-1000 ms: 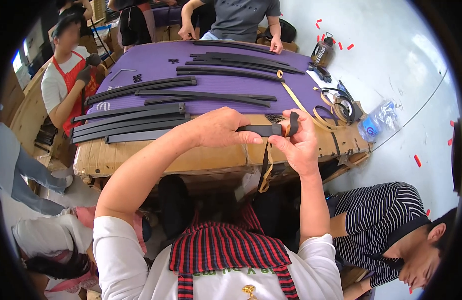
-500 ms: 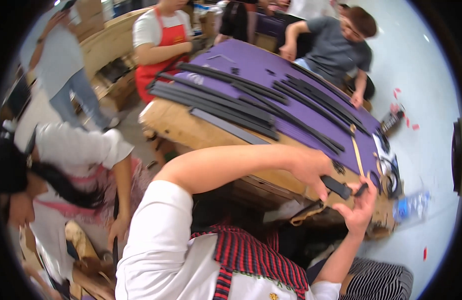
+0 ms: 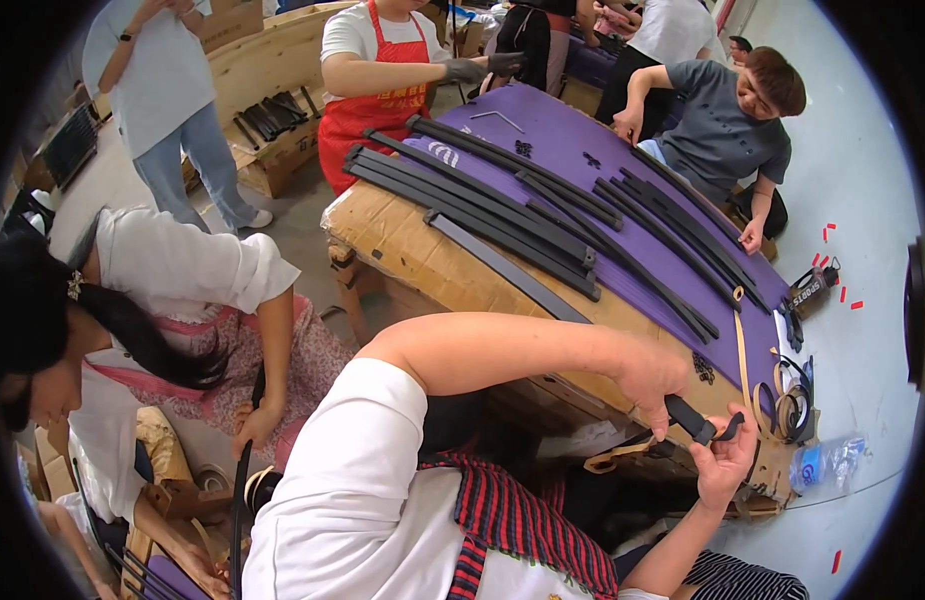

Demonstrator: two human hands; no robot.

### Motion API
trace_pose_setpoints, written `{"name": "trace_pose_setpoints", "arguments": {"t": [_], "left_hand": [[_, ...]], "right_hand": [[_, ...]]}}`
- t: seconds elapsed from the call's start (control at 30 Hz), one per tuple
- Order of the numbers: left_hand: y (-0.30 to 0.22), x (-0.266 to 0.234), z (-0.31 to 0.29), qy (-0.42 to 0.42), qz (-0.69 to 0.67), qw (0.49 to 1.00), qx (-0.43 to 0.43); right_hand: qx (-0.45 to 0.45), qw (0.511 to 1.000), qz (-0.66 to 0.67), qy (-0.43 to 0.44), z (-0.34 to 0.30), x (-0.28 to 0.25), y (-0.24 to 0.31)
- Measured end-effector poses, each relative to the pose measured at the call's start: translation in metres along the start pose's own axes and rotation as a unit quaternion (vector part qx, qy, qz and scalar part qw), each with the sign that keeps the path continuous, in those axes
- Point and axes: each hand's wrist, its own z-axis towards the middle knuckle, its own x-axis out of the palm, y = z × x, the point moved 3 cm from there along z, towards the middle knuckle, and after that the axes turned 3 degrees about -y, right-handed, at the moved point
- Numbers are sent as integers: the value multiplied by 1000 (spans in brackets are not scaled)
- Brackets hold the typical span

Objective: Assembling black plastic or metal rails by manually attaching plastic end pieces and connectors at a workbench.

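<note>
My left hand [image 3: 647, 385] is closed round a flat black bar [image 3: 690, 420], whose blunt end points toward my other hand. My right hand [image 3: 722, 460] pinches a short, curved black strip [image 3: 730, 428] between thumb and fingers, right beside that end. Whether the strip is joined to the bar I cannot tell. Below my left hand, a tan band [image 3: 614, 459] loops out beside a dark piece. Another tan strip [image 3: 742, 350] runs down from the table near my right fingers.
Long black bars [image 3: 482, 220] lie across the purple mat [image 3: 572, 130] and the cardboard-covered table [image 3: 412, 235]. Rolled bands [image 3: 787, 400] and a plastic bottle [image 3: 827, 465] are at the right. Co-workers stand or sit around; one person [image 3: 182, 300] is close on my left.
The whole view has shifted, so the table and my hands appear lower and farther right. My hands keep hold of the bar and strip. The red-aproned person's gloved hands have come into clearer view.
</note>
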Motion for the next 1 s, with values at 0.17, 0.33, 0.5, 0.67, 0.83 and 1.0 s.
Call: {"name": "trace_pose_setpoints", "arguments": {"t": [0.17,0.33,0.5,0.67,0.83,1.0], "left_hand": [[7,8,1,8,17,1000,17],[6,8,1,8,26,1000,15],[27,21,-1,-100,193,976,19],[63,25,-41,-258,291,920,44],[82,13,-56,-328,361,867,98],[85,-19,-64,-328,393,857,70]], "right_hand": [[116,989,93,-6,-5,0,-7],[76,990,92,-77,-4,3,-26],[116,977,122,-128,2,14,-31],[154,967,130,-159,6,11,-46],[178,958,119,-191,25,14,-63],[129,953,9,-275,39,-6,-110]]}}
